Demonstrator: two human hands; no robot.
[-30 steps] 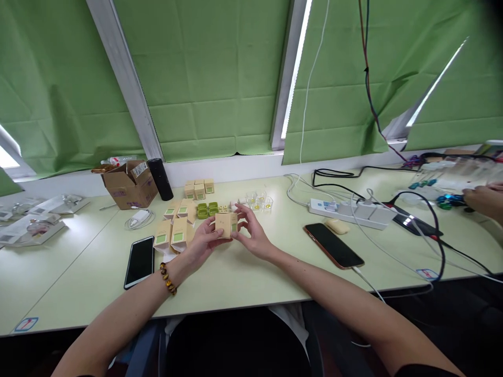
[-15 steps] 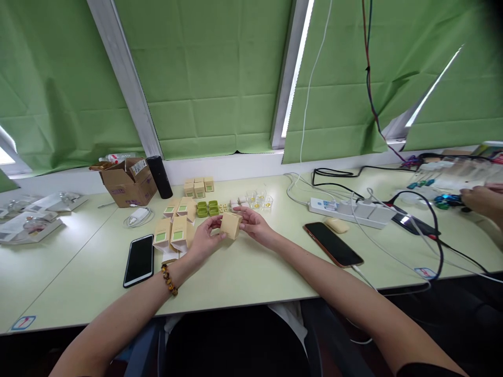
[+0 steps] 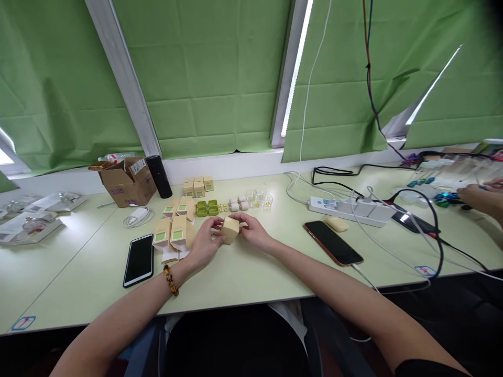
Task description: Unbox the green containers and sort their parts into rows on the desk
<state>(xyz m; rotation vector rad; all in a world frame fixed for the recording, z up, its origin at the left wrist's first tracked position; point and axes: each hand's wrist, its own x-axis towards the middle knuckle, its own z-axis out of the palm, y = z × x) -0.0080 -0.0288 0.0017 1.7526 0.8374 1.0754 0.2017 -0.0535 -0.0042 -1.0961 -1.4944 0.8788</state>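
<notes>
A small tan cardboard box (image 3: 230,230) is held between my two hands, a little above the table. My left hand (image 3: 206,238) grips its left side, thumb at the front. On the right side, the fingers of my right hand (image 3: 253,230) press against it. Left of my hands stand several open tan boxes (image 3: 178,233) with green labels. Just beyond are green square cups (image 3: 207,208), small yellowish pieces (image 3: 222,207), pale pink pieces (image 3: 238,203) and clear glass cups (image 3: 259,199) with something yellow inside.
A white-edged phone (image 3: 139,260) lies left, an orange-cased phone (image 3: 333,242) right, near a power strip (image 3: 351,211) with tangled cables. Small closed boxes (image 3: 198,186), a carton (image 3: 129,182) and a black cylinder (image 3: 159,177) stand behind. Another person's hand (image 3: 483,199) works far right.
The box has been turned and tilted between my hands. My right hand has dropped slightly, uncovering the pink pieces behind it. The other person's hand shifted a little.
</notes>
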